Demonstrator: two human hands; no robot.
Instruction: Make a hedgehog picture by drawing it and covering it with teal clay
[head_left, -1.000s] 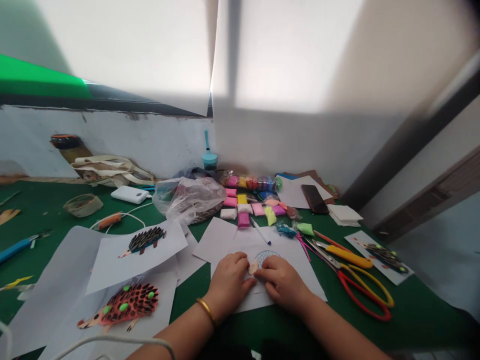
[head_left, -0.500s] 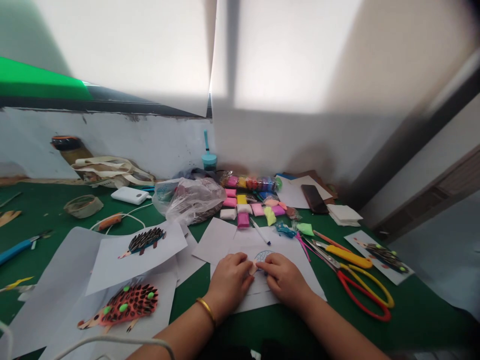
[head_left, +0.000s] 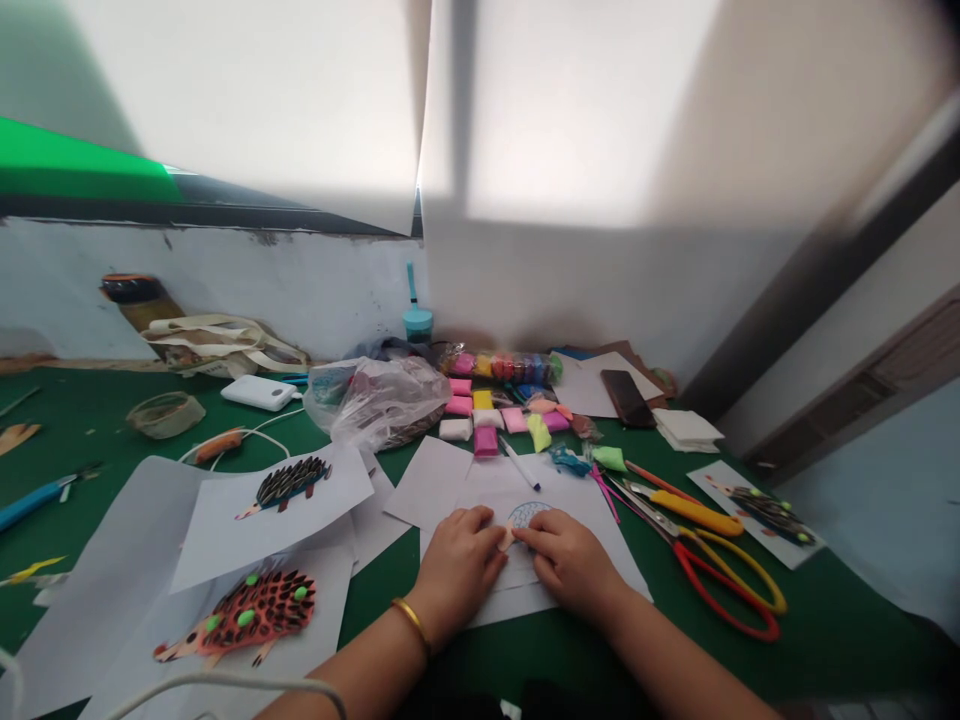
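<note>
A small flat piece of peach modelling clay (head_left: 508,538) lies on a white drawing sheet (head_left: 480,608) in front of me. My left hand (head_left: 459,562), with a gold bangle at the wrist, has its fingers bent, thumb and index fingertip at the clay's left side. From the right, my right hand (head_left: 574,562) is curled, its index fingertip pressing the clay's edge. Just behind the fingers shows a blue-outlined drawing (head_left: 529,514) with scale-like marks; its lower part is hidden by my hands. A capped marker (head_left: 520,466) rests farther up the paper.
Scissors (head_left: 731,585) and a yellow cutter (head_left: 697,511) lie to the right, near a hedgehog picture (head_left: 761,512). Packets of coloured clay (head_left: 486,441), a plastic bag (head_left: 382,395) and a phone (head_left: 627,398) sit behind. Leftward are hedgehog pictures (head_left: 259,612) and a white cable (head_left: 225,678).
Both hands stay almost in place at the peach clay. The right fingers have shifted very slightly, and a bit more of the blue drawing shows.
</note>
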